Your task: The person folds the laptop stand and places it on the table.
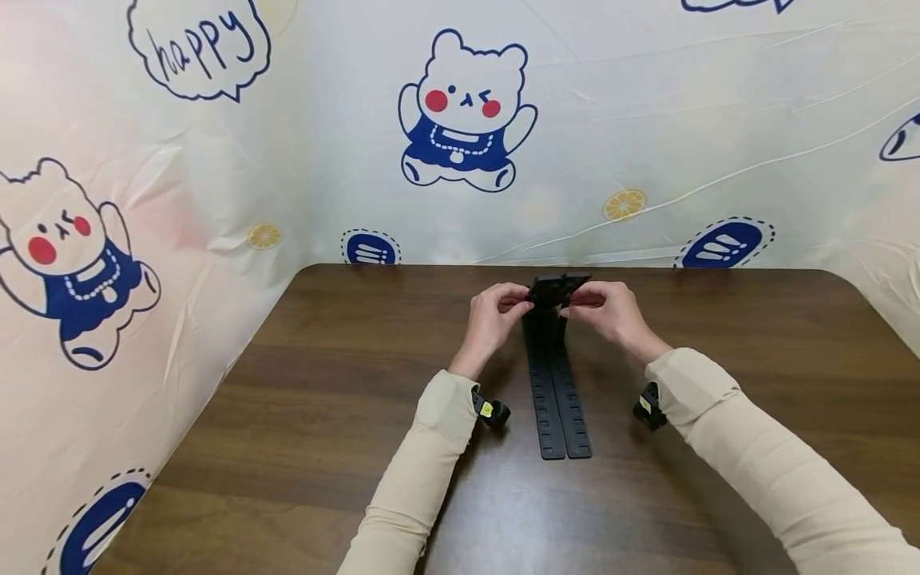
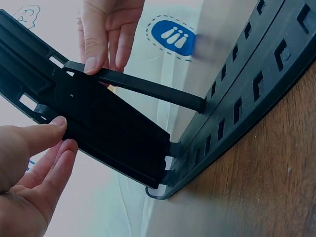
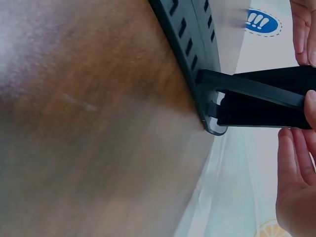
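Note:
A black plastic folding stand has its long slotted base on the wooden table, running toward me. At its far end a hinged panel is tilted up from the base. A thin support strut spans from the panel's side to the slots, its lower end at one of them. My left hand pinches the panel's left edge between thumb and fingers. On the opposite side my right hand holds the panel's edge, its thumb on the strut's upper end, as both wrist views show.
The brown wooden table extends around the stand on all sides. Behind it hangs a pale printed curtain with bear drawings, close to the table's far edge. Small black cameras are strapped to both wrists over beige sleeves.

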### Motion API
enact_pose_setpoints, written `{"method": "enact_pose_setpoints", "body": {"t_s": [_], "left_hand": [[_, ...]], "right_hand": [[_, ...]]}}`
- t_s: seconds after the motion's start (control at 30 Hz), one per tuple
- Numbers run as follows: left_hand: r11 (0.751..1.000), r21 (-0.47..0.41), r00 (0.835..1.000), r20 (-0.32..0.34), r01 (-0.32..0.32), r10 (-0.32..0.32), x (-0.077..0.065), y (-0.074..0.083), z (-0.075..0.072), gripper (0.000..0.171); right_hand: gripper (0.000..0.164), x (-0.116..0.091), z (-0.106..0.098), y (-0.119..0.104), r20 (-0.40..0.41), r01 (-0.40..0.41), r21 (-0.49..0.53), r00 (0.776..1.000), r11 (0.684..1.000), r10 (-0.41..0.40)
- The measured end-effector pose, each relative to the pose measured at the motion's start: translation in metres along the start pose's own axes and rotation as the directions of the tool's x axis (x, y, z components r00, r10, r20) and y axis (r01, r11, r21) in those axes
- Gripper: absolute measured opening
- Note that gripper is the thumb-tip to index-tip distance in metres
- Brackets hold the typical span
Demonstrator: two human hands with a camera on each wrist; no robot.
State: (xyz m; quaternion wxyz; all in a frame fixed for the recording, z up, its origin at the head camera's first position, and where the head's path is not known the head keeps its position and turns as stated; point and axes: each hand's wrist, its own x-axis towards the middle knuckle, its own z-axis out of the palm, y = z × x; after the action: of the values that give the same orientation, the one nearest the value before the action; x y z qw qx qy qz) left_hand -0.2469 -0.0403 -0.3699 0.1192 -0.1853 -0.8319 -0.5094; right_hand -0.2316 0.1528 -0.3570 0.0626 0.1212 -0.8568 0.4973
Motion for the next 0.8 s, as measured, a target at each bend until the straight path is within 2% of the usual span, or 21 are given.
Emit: {"method": "enact_pose_setpoints", "body": {"t_s": [0.2, 0.43, 0.8], "left_hand": [[1.0, 0.003, 1.0, 0.012, -0.011, 0.011, 0.002, 0.0, 0.0, 0.016], [1.0, -0.001, 1.0, 0.028, -0.011, 0.011, 0.002, 0.001, 0.001, 0.015], [0.997, -0.051, 0.997, 0.046, 0.057, -0.054, -0.005, 0.0, 0.002, 0.016]], "right_hand": [[0.019, 0.002, -0.004, -0.009, 0.024, -0.06, -0.055, 0.998, 0.997, 0.062], [0.016, 0.001, -0.007, -0.01, 0.036, -0.061, -0.128, 0.997, 0.99, 0.066], [0.016, -0.006, 0.002, 0.002, -0.083, -0.036, -0.088, 0.996, 0.995, 0.029]]}}
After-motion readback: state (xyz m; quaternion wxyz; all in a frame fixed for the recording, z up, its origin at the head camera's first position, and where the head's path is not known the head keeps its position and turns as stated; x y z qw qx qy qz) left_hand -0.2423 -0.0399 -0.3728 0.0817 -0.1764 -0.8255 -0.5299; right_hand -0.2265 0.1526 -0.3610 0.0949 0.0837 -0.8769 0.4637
